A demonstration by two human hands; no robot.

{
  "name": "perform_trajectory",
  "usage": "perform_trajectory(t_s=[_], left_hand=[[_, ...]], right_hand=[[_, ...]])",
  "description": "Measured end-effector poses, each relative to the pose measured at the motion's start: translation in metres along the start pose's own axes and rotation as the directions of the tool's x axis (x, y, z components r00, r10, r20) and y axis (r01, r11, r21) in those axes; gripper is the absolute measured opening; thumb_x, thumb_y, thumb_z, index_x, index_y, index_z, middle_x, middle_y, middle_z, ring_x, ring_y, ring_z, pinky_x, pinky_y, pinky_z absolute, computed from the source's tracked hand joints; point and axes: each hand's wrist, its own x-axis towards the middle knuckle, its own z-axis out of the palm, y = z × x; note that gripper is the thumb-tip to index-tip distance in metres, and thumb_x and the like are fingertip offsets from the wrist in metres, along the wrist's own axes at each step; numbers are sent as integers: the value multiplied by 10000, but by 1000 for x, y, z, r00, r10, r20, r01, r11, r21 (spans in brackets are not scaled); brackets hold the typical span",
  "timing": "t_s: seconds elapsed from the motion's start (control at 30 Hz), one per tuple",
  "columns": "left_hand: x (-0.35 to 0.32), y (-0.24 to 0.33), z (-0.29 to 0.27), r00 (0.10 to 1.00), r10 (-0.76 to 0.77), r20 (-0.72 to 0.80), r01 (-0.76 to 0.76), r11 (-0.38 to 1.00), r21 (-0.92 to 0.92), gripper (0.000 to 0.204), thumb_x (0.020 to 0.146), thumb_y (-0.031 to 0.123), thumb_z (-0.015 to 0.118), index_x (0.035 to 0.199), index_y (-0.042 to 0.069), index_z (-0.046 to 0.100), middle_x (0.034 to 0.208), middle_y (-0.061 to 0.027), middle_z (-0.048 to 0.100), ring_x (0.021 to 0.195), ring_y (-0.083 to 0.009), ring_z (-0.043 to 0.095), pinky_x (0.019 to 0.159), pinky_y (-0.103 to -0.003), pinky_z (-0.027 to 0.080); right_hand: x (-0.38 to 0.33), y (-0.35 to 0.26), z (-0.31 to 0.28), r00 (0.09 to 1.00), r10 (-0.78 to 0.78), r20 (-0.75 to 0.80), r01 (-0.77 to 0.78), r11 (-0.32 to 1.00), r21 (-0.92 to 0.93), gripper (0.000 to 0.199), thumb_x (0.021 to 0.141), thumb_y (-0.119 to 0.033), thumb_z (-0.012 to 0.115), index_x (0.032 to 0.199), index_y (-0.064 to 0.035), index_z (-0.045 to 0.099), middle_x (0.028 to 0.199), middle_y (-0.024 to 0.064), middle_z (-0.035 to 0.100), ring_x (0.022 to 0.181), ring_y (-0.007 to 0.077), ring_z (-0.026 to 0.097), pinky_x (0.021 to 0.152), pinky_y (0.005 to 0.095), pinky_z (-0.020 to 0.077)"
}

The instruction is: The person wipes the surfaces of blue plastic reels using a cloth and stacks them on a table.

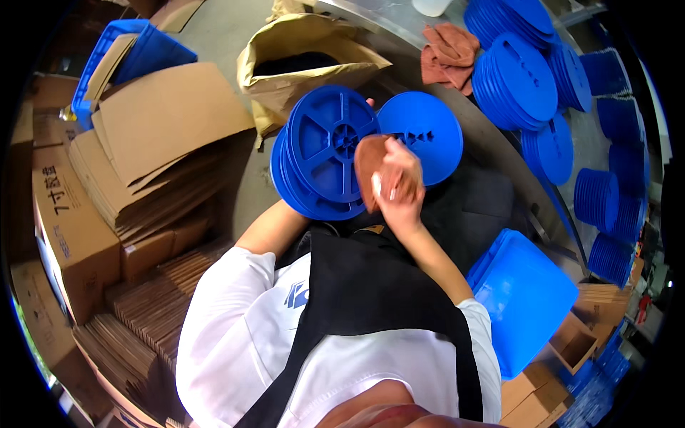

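Several blue plastic reels [335, 121] with spoked faces are bunched together in front of my chest. My left forearm runs behind them. Only fingertips of my left hand [370, 103] show at their far right edge, so the hand grips the reels from behind, mostly hidden. My right hand [401, 184] is closed on a reddish-brown cloth [368, 171], beside the right edge of the reels. A separate blue disc [439, 139] with small cut-outs near its middle lies just beyond my right hand, which partly covers it.
An open yellowish sack [314, 75] stands ahead. Stacked flat cardboard [171, 114] and a blue crate [153, 53] are at left. On the metal table [492, 150] at right are blue reel stacks [514, 82] and another brown cloth [449, 53]. A blue bin [528, 299] stands near my right elbow.
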Motion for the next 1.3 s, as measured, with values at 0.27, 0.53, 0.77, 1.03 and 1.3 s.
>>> perform_trajectory(t_s=[0.27, 0.53, 0.77, 1.03, 1.3], left_hand=[[-6, 8, -5, 1000, 17, -15, -17, 1000, -14, 649, 866, 67, 698, 1422, 28, 365, 1180, -120, 590, 1110, -231, 597, 953, -356, 500], [-7, 2, -11, 999, 31, -40, -32, 998, -45, 643, 866, 66, 699, 1417, 26, 370, 1169, -119, 594, 1105, -233, 601, 949, -356, 503], [-12, 14, -9, 998, -9, -69, 8, 1000, -18, 638, 865, 64, 699, 1413, 25, 375, 1160, -119, 597, 1100, -234, 604, 945, -356, 506], [-22, 15, -9, 995, -43, -93, 43, 999, -2, 632, 865, 63, 700, 1408, 24, 380, 1150, -118, 601, 1094, -235, 608, 941, -356, 510], [-14, 15, -8, 995, -52, -83, 54, 998, 16, 626, 864, 61, 700, 1403, 23, 385, 1139, -117, 605, 1089, -236, 611, 937, -356, 513]], right_hand=[[100, -34, 55, 899, -361, 247, 319, 928, 194, 407, 698, -121, 753, 1065, -60, 587, 1208, 146, 617, 1145, 323, 579, 932, 394, 470], [10, 22, -17, 970, -54, 237, 96, 981, -168, 321, 683, -21, 708, 982, -47, 596, 1123, 152, 634, 1093, 358, 591, 958, 431, 464], [22, 101, -56, 935, 283, -213, -343, 875, -341, 553, 696, -66, 720, 1221, -3, 558, 1219, 201, 585, 1105, 405, 563, 988, 434, 443], [5, 31, -8, 977, -81, 196, 126, 966, -225, 379, 668, -57, 725, 992, -66, 529, 1269, 145, 578, 1235, 357, 517, 1014, 446, 417], [53, 123, -42, 896, 380, -230, -440, 830, -342, 366, 726, -155, 712, 1040, 0, 607, 974, 211, 658, 918, 374, 642, 793, 426, 525]])
